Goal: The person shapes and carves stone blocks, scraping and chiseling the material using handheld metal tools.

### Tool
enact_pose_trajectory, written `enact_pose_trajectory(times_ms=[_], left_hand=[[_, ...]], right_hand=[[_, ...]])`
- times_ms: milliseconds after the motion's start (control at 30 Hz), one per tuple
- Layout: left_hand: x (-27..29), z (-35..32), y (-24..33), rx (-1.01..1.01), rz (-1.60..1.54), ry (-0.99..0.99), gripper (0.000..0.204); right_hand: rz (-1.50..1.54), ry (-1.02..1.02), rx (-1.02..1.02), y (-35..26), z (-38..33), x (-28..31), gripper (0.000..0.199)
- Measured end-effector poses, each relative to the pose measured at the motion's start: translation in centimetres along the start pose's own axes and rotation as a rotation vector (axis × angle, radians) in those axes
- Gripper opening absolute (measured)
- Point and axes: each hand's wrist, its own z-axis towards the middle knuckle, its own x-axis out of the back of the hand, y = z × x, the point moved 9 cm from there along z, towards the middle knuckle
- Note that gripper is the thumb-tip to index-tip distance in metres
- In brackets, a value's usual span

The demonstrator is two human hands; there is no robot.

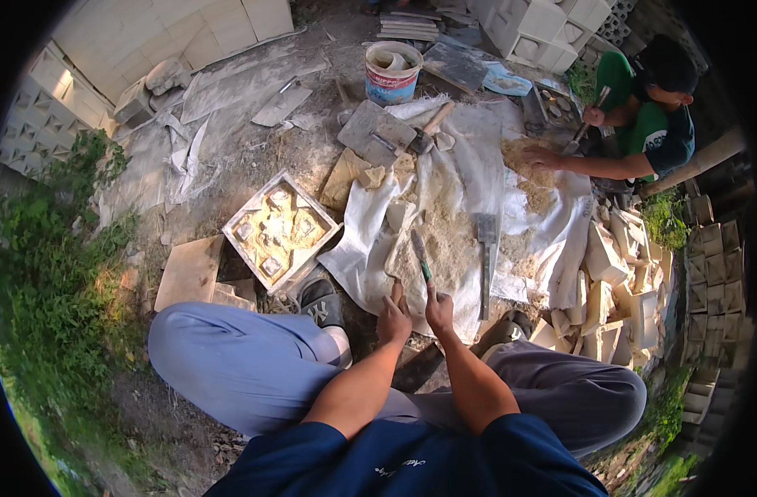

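Observation:
My left hand (393, 321) is closed around a short wooden handle (397, 291). Its tool lies over the sandy sheet, so dusted that I cannot make out its kind. A green-handled tool with a narrow dark blade (419, 247) is gripped in my right hand (439, 313), pointing away from me. Under both tools, pale sandy powder (445, 224) covers a white woven sheet (366, 224). To the right of my right hand lies a long flat grey metal tool (485, 261). A square mould frame (266, 277) with pale stuff and several grey lumps sits beyond my left knee.
At right, a person (664, 108) crouches, one hand holding a tool and the other in the powder. Broken pale blocks (606, 248) are heaped near my right foot. A bucket (392, 74), a hammer (424, 141) and a grey board (374, 132) lie farther off. Plants (63, 306) grow left.

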Motion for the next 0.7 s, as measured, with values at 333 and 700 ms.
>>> enact_pose_trajectory(times_ms=[333,700], left_hand=[[-0.3,0.2,-0.6,0.029,-0.028,-0.027,0.046],[-1.2,-0.3,0.2,0.019,0.002,-0.077,0.045]], right_hand=[[-0.284,-0.035,-0.169,2.2,-0.2,-0.9,0.078],[-0.213,0.018,-0.03,1.6,-0.5,-0.6,0.07]])
